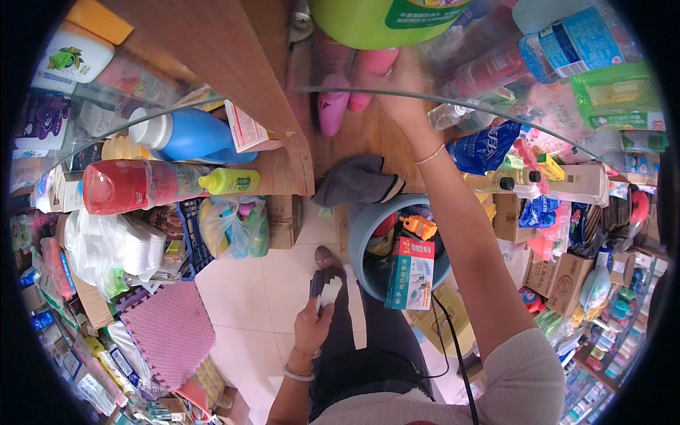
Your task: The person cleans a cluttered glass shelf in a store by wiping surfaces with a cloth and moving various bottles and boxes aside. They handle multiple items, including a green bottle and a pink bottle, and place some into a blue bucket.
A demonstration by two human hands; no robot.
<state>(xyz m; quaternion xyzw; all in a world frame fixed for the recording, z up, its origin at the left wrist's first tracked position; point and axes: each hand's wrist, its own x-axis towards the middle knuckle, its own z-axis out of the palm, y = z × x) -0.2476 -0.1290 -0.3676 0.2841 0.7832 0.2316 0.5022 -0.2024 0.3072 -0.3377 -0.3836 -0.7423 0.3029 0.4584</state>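
My left hand (313, 329), low in front of my legs, grips a white folded piece of tissue or cloth (330, 292). My right arm stretches forward to the wooden shelf, where my right hand (402, 87) is partly seen through the glass shelf (361, 91). It is at a pink bottle (378, 61); blur and glass hide whether the fingers grip it. Beside it lies a purple-pink bottle (333, 109). A dark grey cloth (358, 179) lies at the shelf's front edge, just above a blue-grey bucket (364, 265).
The bucket holds a mosquito-liquid box (411, 273) and an orange toy (419, 227). Overhead on the glass stands a green container (372, 24). Left of a wooden upright (255, 90) are a blue bottle (194, 135) and a red bottle (122, 186). Pink foam mats (170, 329) lean at left.
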